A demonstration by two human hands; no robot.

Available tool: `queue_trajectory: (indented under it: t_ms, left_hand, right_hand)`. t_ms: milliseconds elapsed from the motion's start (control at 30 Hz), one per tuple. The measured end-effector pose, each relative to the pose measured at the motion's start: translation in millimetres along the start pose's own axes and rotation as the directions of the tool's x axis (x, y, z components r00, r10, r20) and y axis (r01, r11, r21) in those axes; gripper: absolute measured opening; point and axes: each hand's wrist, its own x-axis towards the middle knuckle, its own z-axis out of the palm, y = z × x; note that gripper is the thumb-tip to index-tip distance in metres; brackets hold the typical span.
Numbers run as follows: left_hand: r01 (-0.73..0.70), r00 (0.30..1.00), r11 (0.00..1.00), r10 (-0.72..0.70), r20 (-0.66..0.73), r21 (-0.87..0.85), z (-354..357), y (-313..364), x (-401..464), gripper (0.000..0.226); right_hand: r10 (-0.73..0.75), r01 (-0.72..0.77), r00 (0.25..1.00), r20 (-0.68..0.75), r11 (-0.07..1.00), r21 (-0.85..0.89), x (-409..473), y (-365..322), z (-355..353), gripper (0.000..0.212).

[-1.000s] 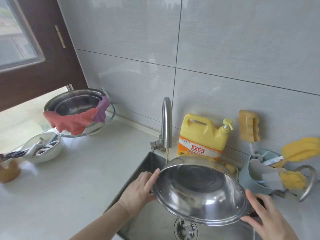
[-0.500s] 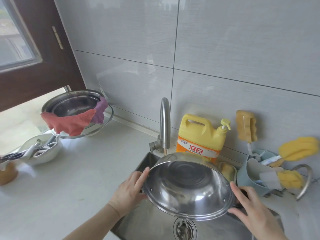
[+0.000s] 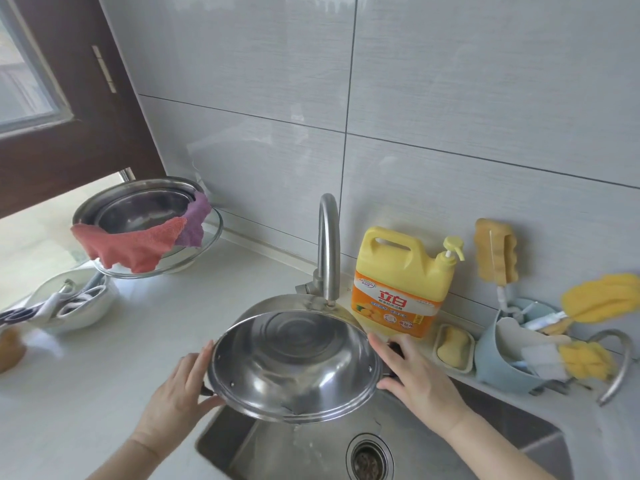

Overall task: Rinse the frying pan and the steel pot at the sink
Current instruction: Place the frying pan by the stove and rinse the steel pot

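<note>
I hold the steel pot (image 3: 294, 365) over the sink (image 3: 433, 438), tipped toward me so its shiny inside faces the camera. Water pours off its lower rim into the basin. My left hand (image 3: 180, 389) grips the pot's left rim at a dark side handle. My right hand (image 3: 415, 379) grips the right rim at the other dark handle. The tap (image 3: 327, 251) arches just behind the pot's top edge. No frying pan is recognisable in view.
A yellow detergent jug (image 3: 401, 282) and a soap dish (image 3: 453, 346) stand behind the sink. A blue caddy (image 3: 505, 362) with brushes and sponges is at the right. Steel bowls (image 3: 138, 213) draped with red and purple cloths and a white bowl (image 3: 69, 299) of utensils sit on the left counter.
The pot has shifted left and tilted further toward me, and water now spills from its lower edge. My right hand has moved up onto the right handle.
</note>
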Motion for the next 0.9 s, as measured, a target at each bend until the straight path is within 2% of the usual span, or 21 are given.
queue_trajectory:
  t_ms: [267, 433, 467, 600, 733, 900]
  left_hand:
    - [0.012, 1.000, 1.000, -0.013, 0.022, 0.025, -2, 0, 4, 0.085]
    - [-0.071, 0.996, 0.997, 0.071, 0.053, 0.003, 16, 30, 30, 0.086]
    - [-0.107, 0.993, 0.994, 0.107, 0.047, 0.002, 20, 39, 36, 0.092]
    - [-0.231, 0.971, 0.973, 0.230, 0.073, 0.010, 39, 67, 55, 0.140]
    - [-0.302, 0.951, 0.953, 0.301, 0.064, 0.001, 53, 81, 63, 0.145]
    - [-0.257, 0.963, 0.966, 0.258, 0.074, -0.019, 50, 75, 59, 0.148]
  right_hand:
    - [-0.017, 0.018, 0.999, -0.032, 1.000, 0.013, 0, 4, 4, 0.128]
    - [0.079, -0.078, 0.996, -0.039, 0.996, 0.042, -33, 28, -9, 0.126]
    - [0.109, -0.108, 0.994, -0.030, 0.993, 0.041, -41, 33, -14, 0.126]
    - [0.216, -0.215, 0.976, -0.012, 0.975, 0.050, -73, 47, -28, 0.129]
    - [0.290, -0.290, 0.957, 0.009, 0.956, 0.052, -92, 58, -35, 0.133]
    - [0.283, -0.285, 0.958, 0.039, 0.957, 0.057, -85, 54, -33, 0.133]
